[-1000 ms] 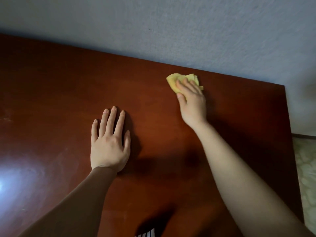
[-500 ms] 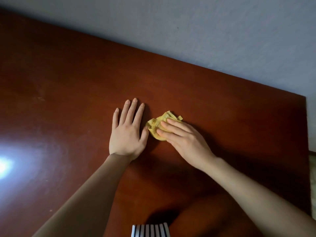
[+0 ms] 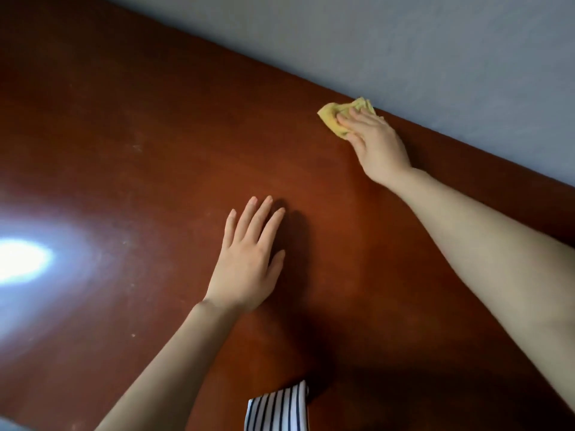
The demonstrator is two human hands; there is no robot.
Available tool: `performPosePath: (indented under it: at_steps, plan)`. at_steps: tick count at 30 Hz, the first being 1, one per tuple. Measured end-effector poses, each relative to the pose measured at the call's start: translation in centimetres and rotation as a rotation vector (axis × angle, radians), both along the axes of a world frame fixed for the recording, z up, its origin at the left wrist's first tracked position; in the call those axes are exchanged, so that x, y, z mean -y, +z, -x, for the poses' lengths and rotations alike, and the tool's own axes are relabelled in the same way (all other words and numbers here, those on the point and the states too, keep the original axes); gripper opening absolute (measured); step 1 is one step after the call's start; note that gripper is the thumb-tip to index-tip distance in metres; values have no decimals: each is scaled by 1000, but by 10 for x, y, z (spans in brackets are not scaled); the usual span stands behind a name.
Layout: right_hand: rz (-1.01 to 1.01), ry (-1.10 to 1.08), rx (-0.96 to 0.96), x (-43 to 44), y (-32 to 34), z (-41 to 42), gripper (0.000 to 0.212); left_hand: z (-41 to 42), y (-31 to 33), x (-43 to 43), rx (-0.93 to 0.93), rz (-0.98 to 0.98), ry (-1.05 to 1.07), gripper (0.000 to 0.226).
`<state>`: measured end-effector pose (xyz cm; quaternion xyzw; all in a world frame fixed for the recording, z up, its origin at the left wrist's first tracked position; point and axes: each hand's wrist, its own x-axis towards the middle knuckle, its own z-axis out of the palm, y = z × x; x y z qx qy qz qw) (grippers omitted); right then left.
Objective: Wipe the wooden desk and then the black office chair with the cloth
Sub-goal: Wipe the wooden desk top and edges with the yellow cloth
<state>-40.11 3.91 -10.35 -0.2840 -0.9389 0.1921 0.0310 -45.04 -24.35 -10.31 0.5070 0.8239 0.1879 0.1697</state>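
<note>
The reddish-brown wooden desk (image 3: pixel 140 181) fills most of the view. A crumpled yellow cloth (image 3: pixel 330 117) lies at the desk's far edge, against the wall. My right hand (image 3: pixel 376 144) presses down on it with the fingers laid over the cloth, the arm stretched forward. My left hand (image 3: pixel 249 259) rests flat on the desk nearer to me, fingers straight and together, holding nothing. The black office chair is not in view.
A grey wall (image 3: pixel 404 42) runs along the desk's far edge. A bright light glare (image 3: pixel 21 259) shines on the desk at the left. A piece of striped fabric (image 3: pixel 277 405) shows at the bottom edge.
My right hand has pushed the cloth from beside my left thumb out to the desk's far edge by the wall. My left hand stays flat on the desk.
</note>
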Motion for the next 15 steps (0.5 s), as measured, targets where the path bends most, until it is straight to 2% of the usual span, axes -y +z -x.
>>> performPosePath:
  at_steps: [4, 6, 15]
  plan:
    - [-95, -203, 20, 36, -13, 28, 47, -14, 5, 37, -49, 60, 53, 59]
    - [-101, -214, 3, 63, -17, 32, 49, -21, 5, 50, -65, 82, 89, 60]
    - [-57, 224, 3, 199, -20, -30, 50, -46, 21, 107, -153, 265, 138, 73]
